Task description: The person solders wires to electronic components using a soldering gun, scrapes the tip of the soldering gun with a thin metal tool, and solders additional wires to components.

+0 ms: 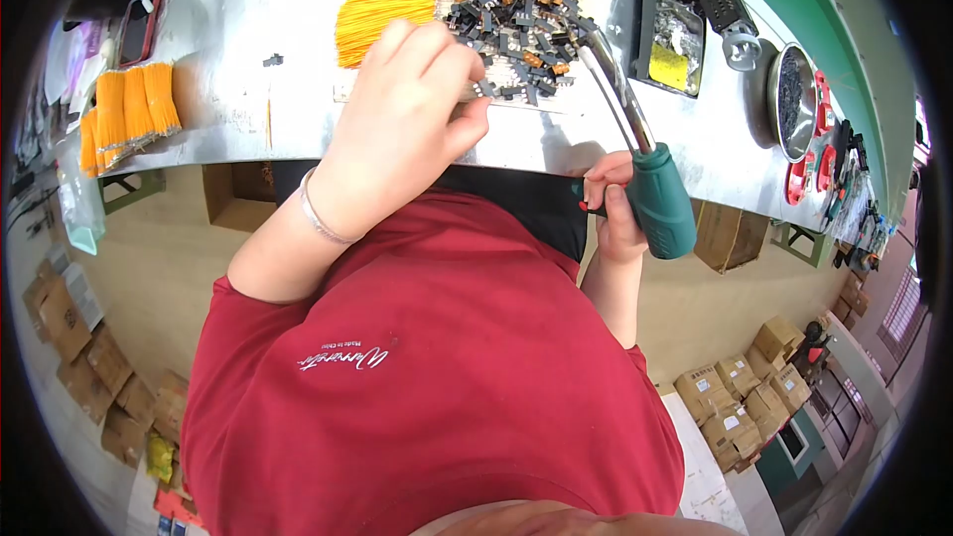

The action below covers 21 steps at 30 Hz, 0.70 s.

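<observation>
Black components [496,15] lie in a loose heap on the far side of the worktop [223,69], ahead of both hands as I look down through the head view. I see the left hand [422,74] at the near left edge of that heap, thumb and forefinger pinched around a small dark part [482,89] that they mostly cover. Behind its knuckles, a fan of yellow wires [382,25] lies right against the components. The right hand [620,223] grasps the green handle of a soldering gun [663,203], a red trigger [584,205] showing beside its fingers. The metal nose slants up and left to the heap's right edge; I cannot tell whether its tip touches anything. Farther left I make out more bundled wires [139,104]; to the right, a black tray [645,20] and a metal bowl [774,99] of dark bits.
</observation>
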{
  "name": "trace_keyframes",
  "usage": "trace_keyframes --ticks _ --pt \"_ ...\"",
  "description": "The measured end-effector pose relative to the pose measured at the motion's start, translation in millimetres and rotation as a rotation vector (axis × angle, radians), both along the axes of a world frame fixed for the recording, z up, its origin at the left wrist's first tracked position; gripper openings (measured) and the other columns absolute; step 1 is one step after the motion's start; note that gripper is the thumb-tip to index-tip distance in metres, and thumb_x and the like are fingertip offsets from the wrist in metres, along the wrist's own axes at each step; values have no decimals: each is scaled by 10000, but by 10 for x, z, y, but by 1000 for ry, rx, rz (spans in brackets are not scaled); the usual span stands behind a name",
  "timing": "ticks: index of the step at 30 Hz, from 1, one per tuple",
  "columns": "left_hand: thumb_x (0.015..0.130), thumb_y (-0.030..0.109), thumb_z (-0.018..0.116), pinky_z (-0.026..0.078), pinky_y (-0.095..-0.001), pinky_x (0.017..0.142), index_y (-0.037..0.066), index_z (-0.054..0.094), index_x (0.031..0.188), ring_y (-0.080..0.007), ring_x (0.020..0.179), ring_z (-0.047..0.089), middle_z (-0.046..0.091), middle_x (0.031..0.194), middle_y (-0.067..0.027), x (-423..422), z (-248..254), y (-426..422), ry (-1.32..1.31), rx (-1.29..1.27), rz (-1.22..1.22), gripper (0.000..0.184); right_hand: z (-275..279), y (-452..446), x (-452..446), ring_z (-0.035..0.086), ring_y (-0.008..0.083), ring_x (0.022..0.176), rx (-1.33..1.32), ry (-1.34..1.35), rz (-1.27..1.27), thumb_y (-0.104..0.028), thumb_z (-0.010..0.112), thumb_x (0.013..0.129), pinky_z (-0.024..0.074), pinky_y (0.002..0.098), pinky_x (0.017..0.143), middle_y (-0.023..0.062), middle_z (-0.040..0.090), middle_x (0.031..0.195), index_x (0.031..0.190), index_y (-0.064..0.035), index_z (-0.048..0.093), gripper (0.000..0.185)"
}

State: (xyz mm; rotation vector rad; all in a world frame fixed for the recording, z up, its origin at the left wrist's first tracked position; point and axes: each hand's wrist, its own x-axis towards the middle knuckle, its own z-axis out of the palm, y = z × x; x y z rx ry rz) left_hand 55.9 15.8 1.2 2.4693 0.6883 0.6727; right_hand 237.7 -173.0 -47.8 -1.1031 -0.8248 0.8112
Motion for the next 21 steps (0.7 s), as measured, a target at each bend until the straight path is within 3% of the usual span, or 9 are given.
trace_keyframes --ticks 2,4,7,9,21 --pt "677 38 735 442 -358 740 49 597 865 -268 831 504 530 838 -72 -64 47 -1 -37 54 82 234 6 -5 3 526 146 648 3 10 -5 -24 607 880 458 275 586 154 602 925 980 8 589 107" --pt "676 37 735 442 -355 737 49 591 857 -259 822 505 530 827 -68 -142 56 -26 -10 26 118 231 7 -14 19 500 141 585 -56 -151 16 -95 532 910 464 307 569 192 573 926 938 23 518 122" --pt "672 31 736 438 -349 717 53 578 830 -237 784 504 522 791 -56 -204 7 -46 -1 8 171 225 -17 -25 16 504 142 585 -41 -155 15 -110 550 912 469 307 571 195 573 930 951 19 526 137" --pt "694 68 744 443 -382 761 53 570 862 -299 841 495 519 855 -88 -241 -19 -72 41 -17 197 243 -26 -25 18 505 142 583 -37 -150 12 -115 557 912 470 306 571 198 574 929 953 18 527 142" --pt "711 81 753 437 -381 776 67 615 913 -282 866 506 524 857 -72 -288 6 -39 24 -2 111 245 -19 -1 6 503 145 575 6 -118 14 -120 572 910 456 299 551 201 583 917 964 11 528 149"
